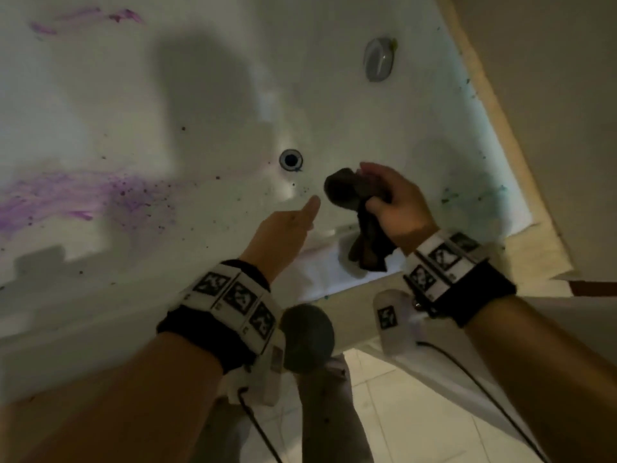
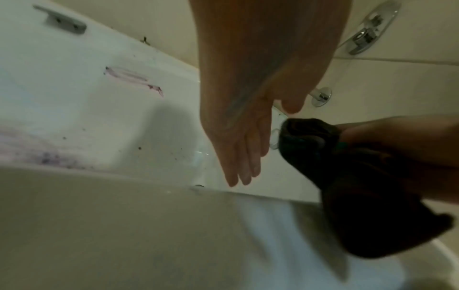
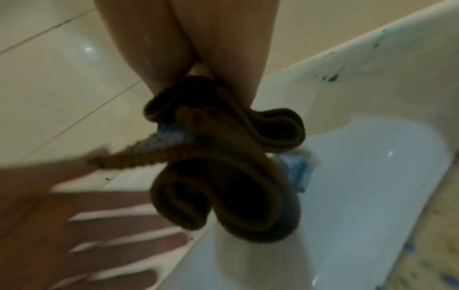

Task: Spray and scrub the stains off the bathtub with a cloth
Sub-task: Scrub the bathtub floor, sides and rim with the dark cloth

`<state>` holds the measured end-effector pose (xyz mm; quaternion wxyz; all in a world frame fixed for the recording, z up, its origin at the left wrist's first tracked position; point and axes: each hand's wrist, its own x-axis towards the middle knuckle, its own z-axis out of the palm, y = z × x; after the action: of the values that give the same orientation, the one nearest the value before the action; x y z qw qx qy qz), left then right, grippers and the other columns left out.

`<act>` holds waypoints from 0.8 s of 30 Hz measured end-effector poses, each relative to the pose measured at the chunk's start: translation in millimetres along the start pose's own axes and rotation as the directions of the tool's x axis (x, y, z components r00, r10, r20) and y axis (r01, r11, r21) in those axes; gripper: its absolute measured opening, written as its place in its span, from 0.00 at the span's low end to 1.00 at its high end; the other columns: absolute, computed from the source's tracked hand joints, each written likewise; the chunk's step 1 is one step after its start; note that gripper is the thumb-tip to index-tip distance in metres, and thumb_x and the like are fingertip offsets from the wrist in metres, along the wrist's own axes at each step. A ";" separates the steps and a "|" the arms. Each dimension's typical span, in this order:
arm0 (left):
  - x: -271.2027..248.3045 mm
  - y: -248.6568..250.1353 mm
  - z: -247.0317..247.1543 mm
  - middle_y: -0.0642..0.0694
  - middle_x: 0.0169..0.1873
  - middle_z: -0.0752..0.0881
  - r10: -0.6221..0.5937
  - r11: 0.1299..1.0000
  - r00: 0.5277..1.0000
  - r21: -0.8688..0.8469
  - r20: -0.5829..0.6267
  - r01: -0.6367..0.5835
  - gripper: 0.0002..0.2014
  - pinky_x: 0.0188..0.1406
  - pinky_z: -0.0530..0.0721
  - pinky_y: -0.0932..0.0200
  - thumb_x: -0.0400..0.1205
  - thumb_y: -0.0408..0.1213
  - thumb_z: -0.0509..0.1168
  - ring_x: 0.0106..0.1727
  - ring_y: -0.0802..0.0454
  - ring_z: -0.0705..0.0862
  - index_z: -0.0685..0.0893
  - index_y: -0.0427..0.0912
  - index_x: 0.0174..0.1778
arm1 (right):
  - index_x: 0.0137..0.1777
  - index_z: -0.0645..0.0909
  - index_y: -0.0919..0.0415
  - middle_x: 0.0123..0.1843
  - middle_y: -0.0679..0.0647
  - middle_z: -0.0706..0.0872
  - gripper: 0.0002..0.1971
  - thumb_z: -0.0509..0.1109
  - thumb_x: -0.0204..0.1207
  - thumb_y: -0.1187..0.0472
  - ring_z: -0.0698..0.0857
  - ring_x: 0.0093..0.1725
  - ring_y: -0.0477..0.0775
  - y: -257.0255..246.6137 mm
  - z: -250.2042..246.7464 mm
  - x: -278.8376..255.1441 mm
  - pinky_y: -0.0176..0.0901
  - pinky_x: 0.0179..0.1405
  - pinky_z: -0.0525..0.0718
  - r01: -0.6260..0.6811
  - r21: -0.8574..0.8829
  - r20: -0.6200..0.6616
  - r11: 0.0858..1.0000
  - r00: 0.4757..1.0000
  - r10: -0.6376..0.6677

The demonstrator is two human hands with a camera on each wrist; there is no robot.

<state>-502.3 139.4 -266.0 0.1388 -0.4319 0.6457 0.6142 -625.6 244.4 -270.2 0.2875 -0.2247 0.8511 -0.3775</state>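
My right hand [image 1: 384,192] grips a dark brown cloth [image 1: 354,195] above the near rim of the white bathtub [image 1: 207,105]; the cloth's loose end hangs down below the fist [image 1: 367,252]. In the right wrist view the bunched cloth [image 3: 223,166] fills the middle. My left hand [image 1: 290,225] is held flat with straight fingers just left of the cloth, holding nothing; its fingers [image 2: 243,162] point down toward the tub. Purple stains [image 1: 66,198] smear the tub floor at left, more purple marks [image 1: 90,18] lie at the far side. No spray bottle is in view.
A drain hole [image 1: 291,159] sits ahead of my hands and a grey overflow cover [image 1: 379,60] is on the end wall. Green-blue specks [image 1: 467,195] dot the right rim. Beige tile [image 1: 551,111] surrounds the tub; chrome fittings [image 2: 367,31] are on the wall.
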 end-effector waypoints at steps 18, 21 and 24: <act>59.6 146.1 183.3 0.39 0.41 0.87 0.041 0.960 0.993 -0.281 0.114 -0.008 0.09 0.48 0.85 0.54 0.78 0.37 0.68 0.43 0.43 0.86 0.85 0.33 0.43 | 0.72 0.66 0.43 0.71 0.32 0.66 0.25 0.68 0.78 0.61 0.67 0.65 0.26 115.0 -194.2 -11.4 0.08 0.57 0.64 0.005 0.084 -0.071 0.996 0.997 0.001; 59.8 148.7 209.3 0.39 0.36 0.83 0.057 0.920 0.973 -0.390 0.224 0.036 0.04 0.31 0.81 0.59 0.81 0.28 0.63 0.34 0.47 0.83 0.82 0.33 0.45 | 0.76 0.62 0.47 0.73 0.35 0.63 0.32 0.71 0.75 0.61 0.64 0.66 0.24 122.4 -187.6 -12.1 0.08 0.60 0.62 0.078 0.026 -0.045 0.997 0.996 -0.077; 62.2 145.9 216.1 0.39 0.44 0.84 0.067 0.841 0.937 -0.525 0.342 0.131 0.06 0.35 0.86 0.62 0.84 0.27 0.59 0.43 0.46 0.86 0.79 0.33 0.54 | 0.75 0.65 0.53 0.70 0.39 0.65 0.32 0.73 0.73 0.66 0.65 0.61 0.23 135.2 -182.7 -3.7 0.08 0.55 0.64 0.094 -0.029 -0.104 0.995 0.990 -0.096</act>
<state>-721.0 294.0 -256.6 0.1335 -0.3492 0.4045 0.8346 -765.6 423.4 -272.9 0.2210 -0.2482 0.8580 -0.3917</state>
